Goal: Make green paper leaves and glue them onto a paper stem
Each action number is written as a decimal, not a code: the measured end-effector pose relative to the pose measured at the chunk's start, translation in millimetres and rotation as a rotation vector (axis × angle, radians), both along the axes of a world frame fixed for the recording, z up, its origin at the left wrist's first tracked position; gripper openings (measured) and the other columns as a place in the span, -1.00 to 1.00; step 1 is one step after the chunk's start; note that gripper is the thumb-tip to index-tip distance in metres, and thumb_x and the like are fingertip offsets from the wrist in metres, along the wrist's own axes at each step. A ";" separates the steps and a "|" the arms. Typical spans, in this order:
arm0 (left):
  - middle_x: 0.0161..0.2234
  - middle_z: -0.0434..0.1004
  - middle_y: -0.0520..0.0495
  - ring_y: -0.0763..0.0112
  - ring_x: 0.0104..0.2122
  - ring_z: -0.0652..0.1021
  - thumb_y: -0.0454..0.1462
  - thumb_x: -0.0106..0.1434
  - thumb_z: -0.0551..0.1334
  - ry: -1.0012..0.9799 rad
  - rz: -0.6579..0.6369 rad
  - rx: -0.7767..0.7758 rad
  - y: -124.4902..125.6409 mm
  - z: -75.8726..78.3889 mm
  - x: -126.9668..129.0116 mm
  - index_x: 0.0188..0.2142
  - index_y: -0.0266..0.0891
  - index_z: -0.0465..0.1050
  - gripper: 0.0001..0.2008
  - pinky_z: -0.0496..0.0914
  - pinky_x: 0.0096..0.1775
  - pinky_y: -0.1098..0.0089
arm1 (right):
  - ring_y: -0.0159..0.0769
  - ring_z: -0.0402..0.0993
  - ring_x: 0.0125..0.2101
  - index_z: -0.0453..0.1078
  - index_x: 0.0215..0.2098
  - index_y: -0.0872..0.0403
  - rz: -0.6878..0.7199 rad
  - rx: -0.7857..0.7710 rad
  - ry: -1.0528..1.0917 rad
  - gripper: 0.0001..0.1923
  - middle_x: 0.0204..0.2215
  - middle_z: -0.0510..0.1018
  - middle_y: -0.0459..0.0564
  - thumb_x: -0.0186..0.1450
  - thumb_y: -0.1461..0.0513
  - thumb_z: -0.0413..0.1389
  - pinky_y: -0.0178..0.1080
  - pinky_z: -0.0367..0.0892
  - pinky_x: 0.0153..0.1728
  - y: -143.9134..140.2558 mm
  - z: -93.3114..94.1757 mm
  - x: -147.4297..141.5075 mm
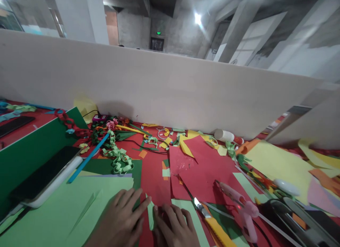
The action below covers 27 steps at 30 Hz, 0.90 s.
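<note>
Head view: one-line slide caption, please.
Left hand and right hand at a light-green paper piece, with a yellow-handled knife and pink glue gun lying to the right.

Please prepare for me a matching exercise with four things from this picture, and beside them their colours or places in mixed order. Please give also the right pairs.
Things:
1. Glue gun
2. Utility knife
3. Folded paper piece
4. White cylinder

Descriptions:
A. Between left hand and right hand
B. Near the partition
C. Pink
D. Yellow handle

Right pairs: 1-C, 2-D, 3-A, 4-B
</note>
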<state>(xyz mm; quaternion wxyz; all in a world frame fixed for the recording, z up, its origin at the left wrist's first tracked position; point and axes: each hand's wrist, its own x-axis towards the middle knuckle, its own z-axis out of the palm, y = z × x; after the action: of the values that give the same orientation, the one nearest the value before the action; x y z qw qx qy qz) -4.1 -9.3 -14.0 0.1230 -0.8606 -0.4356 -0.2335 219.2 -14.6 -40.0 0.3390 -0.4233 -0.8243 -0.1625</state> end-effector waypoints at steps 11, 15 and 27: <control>0.12 0.61 -0.03 0.14 0.06 0.48 -0.25 0.43 0.16 0.030 0.009 -0.061 -1.6 5.0 -0.9 0.19 -0.10 0.46 -0.63 0.15 0.13 0.12 | -0.19 0.53 -0.23 0.56 0.01 -0.12 0.001 -0.063 -0.043 -0.64 -0.20 0.70 -0.08 0.53 0.08 -0.08 -0.10 0.21 -0.15 -2.8 1.8 1.4; 0.14 0.60 -0.03 0.12 0.09 0.46 -0.17 0.44 0.20 0.077 -0.020 -0.040 -0.9 -5.1 -0.6 0.18 -0.15 0.47 -0.63 0.17 0.13 0.11 | -0.19 0.52 -0.22 0.56 -0.02 -0.13 -0.005 -0.055 -0.069 -0.60 -0.20 0.69 -0.11 0.56 0.07 -0.13 -0.09 0.20 -0.13 -1.5 6.5 2.5; 0.18 0.58 -0.15 0.17 0.19 0.49 -0.50 0.30 0.11 0.126 -0.207 0.010 -3.5 -21.5 4.2 0.21 -0.38 0.41 -0.51 0.40 0.15 0.27 | -0.18 0.53 -0.18 0.54 0.06 -0.18 -0.010 -0.024 -0.130 -0.58 -0.16 0.70 -0.08 0.56 0.03 -0.15 -0.09 0.22 -0.08 -4.3 12.9 9.8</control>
<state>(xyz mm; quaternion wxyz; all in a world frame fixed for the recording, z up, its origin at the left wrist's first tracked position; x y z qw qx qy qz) 0.1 -12.8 -35.6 0.1296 -0.9133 -0.3346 -0.1928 229.1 -18.9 -27.1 0.2787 -0.4200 -0.8443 -0.1817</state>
